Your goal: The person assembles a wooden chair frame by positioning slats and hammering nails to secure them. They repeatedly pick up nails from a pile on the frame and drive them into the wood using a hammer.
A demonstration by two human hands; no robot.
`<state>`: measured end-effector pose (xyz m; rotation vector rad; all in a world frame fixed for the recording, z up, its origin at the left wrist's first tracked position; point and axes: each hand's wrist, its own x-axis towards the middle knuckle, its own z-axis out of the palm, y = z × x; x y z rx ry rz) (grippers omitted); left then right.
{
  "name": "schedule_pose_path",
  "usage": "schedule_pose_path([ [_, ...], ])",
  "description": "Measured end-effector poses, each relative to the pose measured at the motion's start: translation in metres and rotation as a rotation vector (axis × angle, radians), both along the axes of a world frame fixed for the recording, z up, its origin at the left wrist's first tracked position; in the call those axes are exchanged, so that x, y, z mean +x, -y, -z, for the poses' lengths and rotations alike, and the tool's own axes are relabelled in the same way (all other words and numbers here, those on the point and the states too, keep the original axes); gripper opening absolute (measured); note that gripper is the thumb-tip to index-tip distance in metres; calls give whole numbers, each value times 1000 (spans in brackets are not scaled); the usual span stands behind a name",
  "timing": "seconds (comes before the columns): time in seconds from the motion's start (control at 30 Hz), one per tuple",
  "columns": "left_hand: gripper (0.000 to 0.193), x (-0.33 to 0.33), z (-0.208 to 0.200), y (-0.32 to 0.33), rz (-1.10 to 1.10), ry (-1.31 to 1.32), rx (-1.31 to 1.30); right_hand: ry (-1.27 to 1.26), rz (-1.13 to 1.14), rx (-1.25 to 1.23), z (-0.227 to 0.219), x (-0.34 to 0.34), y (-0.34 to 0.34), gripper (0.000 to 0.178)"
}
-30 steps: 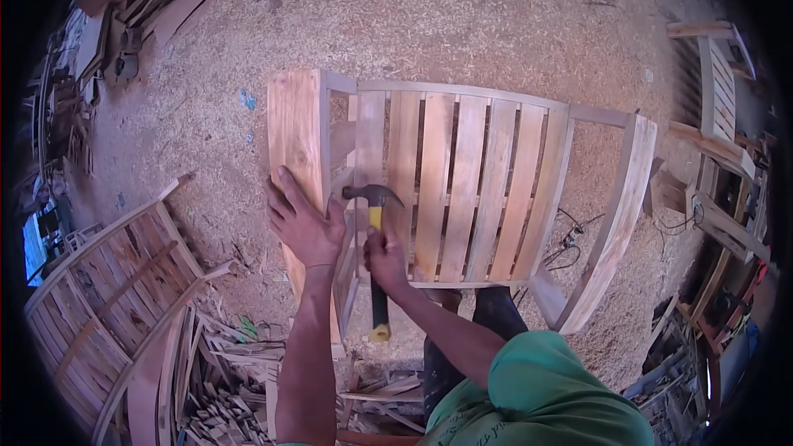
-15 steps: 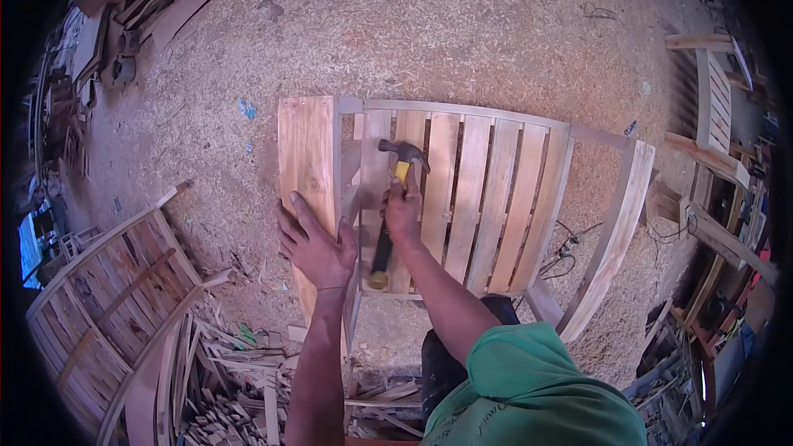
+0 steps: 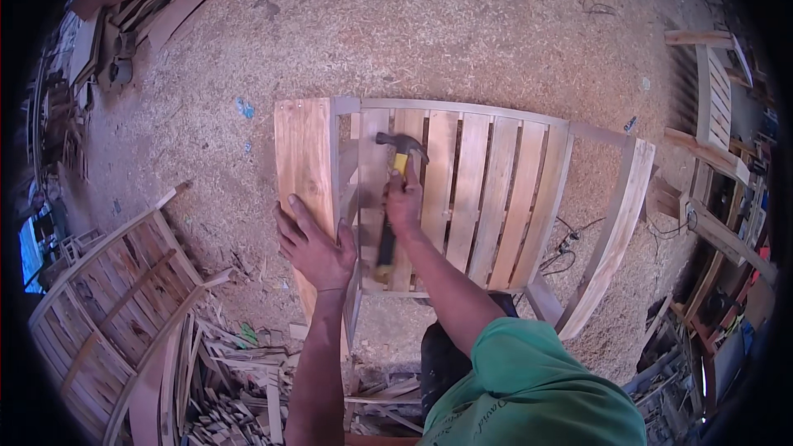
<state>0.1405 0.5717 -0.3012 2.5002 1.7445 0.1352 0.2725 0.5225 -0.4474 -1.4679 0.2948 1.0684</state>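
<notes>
My right hand [image 3: 403, 205] is closed round a claw hammer [image 3: 401, 160] with a dark head and a yellow and black handle. The hammer hangs over the slats of a wooden bench frame [image 3: 474, 190]; its handle end looks blurred. To the left, my left hand [image 3: 316, 246] lies with fingers spread on a wide pale board [image 3: 307, 144] that tops the left end of the frame. At the frame's right end runs another long board [image 3: 607, 239]. Small marks like nail heads show near the wide board's far end.
Another slatted wooden piece [image 3: 124, 314] stands at the lower left, beside a heap of wood offcuts [image 3: 231, 396]. A dark cable [image 3: 562, 256] lies near the frame's right end. More slatted furniture [image 3: 715, 103] stands at the far right. Boards [image 3: 178, 12] are piled at the upper left. Sawdust covers the floor.
The hammer and my right hand have shifted slightly away from me, and the handle's lower end has swung a little to the right. My left hand stays on the board.
</notes>
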Motion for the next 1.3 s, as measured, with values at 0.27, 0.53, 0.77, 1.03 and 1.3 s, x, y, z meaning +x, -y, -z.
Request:
schedule_pose_path([
  [0.27, 101, 6, -3, -3, -2, 20, -9, 19, 13, 68, 3, -4, -2, 66],
  [0.53, 101, 2, 0, 1, 2, -11, 2, -137, -138, -44, 10, 11, -2, 60],
  [0.77, 102, 7, 3, -1, -15, 24, 11, -29, 12, -13, 12, 5, -6, 63],
  [1.03, 101, -5, 8, 4, 33, 36, 72, 62, -280, -66, 2, -10, 9, 65],
  [1.3, 107, -10, 19, 7, 44, 59, 111, 303, -471, -204, 22, -42, 147, 75],
])
